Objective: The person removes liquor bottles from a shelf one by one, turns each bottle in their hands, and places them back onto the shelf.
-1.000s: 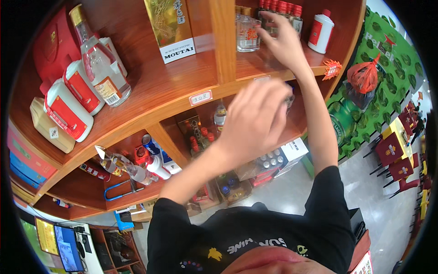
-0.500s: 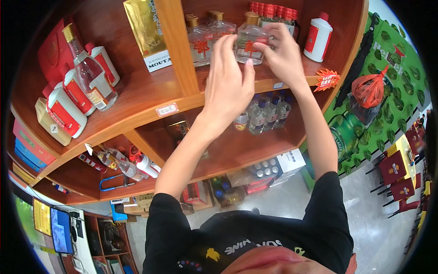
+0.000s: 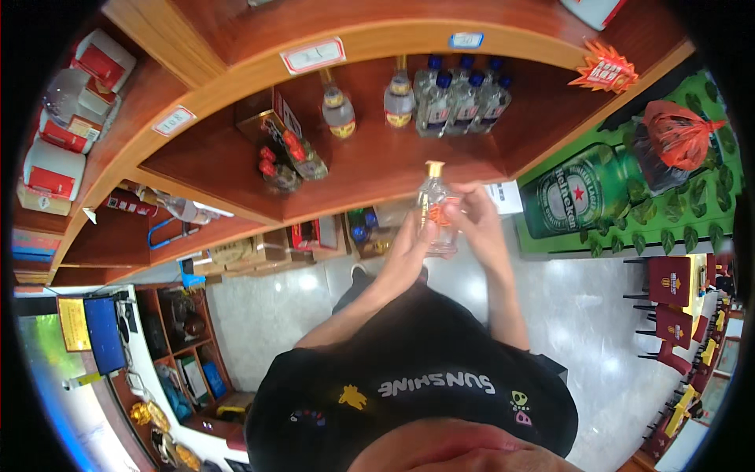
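Observation:
A clear glass bottle (image 3: pixel 435 190) with a gold cap and red markings is upright between my two hands, in front of the open shelf. My left hand (image 3: pixel 406 250) is closed round its left side, the thumb lying along the glass. From the other side my right hand (image 3: pixel 481 226) grips it, thumb pressed on the front. The far fingers of both hands are partly hidden behind the bottle. On the shelf beyond stand several small clear bottles with blue caps (image 3: pixel 464 104) and two yellow-labelled bottles, one on the left (image 3: pixel 340 116) and one on the right (image 3: pixel 399 102).
A curved wooden shelf edge (image 3: pixel 236 75) runs above the hands. Red-topped bottles (image 3: pixel 305 157) stand by a dark box. White-and-red bottles (image 3: pixel 53 167) fill the left compartment. Rightward, a red plastic bag (image 3: pixel 678 135) hangs at a green leafy panel (image 3: pixel 543 244); dark red chairs (image 3: pixel 668 279) are farther off.
Both hands have come down and back from the upper shelf with the gold-capped bottle, which is now held in front of the lower shelf. The view has tilted downward.

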Demonstrator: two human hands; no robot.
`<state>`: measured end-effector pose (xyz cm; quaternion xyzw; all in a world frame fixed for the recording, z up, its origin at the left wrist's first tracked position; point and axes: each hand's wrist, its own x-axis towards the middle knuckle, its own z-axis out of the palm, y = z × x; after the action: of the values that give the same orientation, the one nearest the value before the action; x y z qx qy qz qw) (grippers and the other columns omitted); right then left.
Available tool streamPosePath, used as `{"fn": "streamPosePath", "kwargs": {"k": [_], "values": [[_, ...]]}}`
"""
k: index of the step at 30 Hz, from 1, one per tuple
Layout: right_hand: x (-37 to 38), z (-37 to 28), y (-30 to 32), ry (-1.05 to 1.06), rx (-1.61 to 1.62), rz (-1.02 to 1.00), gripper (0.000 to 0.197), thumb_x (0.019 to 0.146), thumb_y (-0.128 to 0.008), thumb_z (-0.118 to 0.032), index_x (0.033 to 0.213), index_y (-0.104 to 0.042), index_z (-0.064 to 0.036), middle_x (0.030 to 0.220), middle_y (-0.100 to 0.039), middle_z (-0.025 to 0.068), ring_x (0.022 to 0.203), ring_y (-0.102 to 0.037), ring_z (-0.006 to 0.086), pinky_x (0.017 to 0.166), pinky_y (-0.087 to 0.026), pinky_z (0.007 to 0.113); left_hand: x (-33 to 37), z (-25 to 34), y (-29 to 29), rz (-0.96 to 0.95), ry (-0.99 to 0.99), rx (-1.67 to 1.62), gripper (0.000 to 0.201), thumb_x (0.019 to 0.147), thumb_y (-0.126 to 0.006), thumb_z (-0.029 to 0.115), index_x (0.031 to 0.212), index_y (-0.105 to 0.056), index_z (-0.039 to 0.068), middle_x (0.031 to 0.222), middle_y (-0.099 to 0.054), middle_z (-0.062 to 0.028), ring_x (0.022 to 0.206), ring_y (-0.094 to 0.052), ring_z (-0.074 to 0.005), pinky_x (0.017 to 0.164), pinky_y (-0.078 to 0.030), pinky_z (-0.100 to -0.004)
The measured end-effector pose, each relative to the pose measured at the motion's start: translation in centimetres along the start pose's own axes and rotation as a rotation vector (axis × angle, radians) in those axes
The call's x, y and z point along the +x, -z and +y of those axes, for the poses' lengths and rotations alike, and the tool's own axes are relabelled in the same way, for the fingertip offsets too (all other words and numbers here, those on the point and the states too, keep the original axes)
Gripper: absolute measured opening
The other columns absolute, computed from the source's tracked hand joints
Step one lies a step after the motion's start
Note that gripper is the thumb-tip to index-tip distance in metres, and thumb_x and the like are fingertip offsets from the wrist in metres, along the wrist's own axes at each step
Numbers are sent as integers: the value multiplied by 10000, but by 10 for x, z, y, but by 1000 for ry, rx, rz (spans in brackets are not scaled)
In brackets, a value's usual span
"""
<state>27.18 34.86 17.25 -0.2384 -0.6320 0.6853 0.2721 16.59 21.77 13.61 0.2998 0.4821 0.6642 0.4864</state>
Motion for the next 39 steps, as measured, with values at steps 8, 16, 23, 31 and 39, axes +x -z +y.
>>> {"fn": "streamPosePath", "kwargs": {"k": [8, 16, 23, 31, 39], "values": [[24, 21, 15, -138, 321, -214, 439, 1021, -571, -327, 1329, -496, -24, 1222, -638, 96, 1037, -624, 157, 835, -522, 300, -1, 19, 8, -11, 146, -250, 502, 1073, -428, 371, 1419, -378, 11, 1232, -597, -172, 1042, -663, -277, 830, -591, -417], [40, 32, -2, -62, 790, -641, 490, 967, -652, -295, 1316, -496, 12, 1158, -638, 155, 1025, -655, 252, 857, -545, 361, -11, -1, 6, -359, 148, -682, 670, 1024, -283, 547, 1371, -457, 0, 1159, -620, -187, 949, -643, -301, 745, -526, -397], [41, 40, -43, -197, 114, -250, 289, 1002, -614, -172, 1227, -558, 1, 1009, -648, 29, 828, -608, 57, 683, -499, 219, -13, -9, 34, 165, 246, -455, 719, 1026, -253, 641, 1378, -473, 54, 1163, -647, -173, 988, -675, -276, 787, -554, -397], [48, 35, -40, -299, 35, -378, 300, 1029, -581, -237, 1218, -578, -3, 952, -650, 28, 584, -512, 26, 472, -383, 198, -12, -12, 59, -9, 177, -519, 783, 1020, -164, 661, 1351, -506, 40, 1157, -656, -170, 939, -693, -280, 739, -571, -374], [77, 95, -59, 4, -194, -222, 199, 964, -680, -166, 1012, -642, 24, 882, -669, 15, 789, -585, 51, 685, -492, 249, 1, -56, 103, 377, 120, -130, 642, 1051, -433, 494, 1415, -453, -34, 1359, -569, -190, 1193, -607, -270, 956, -535, -390]]}}
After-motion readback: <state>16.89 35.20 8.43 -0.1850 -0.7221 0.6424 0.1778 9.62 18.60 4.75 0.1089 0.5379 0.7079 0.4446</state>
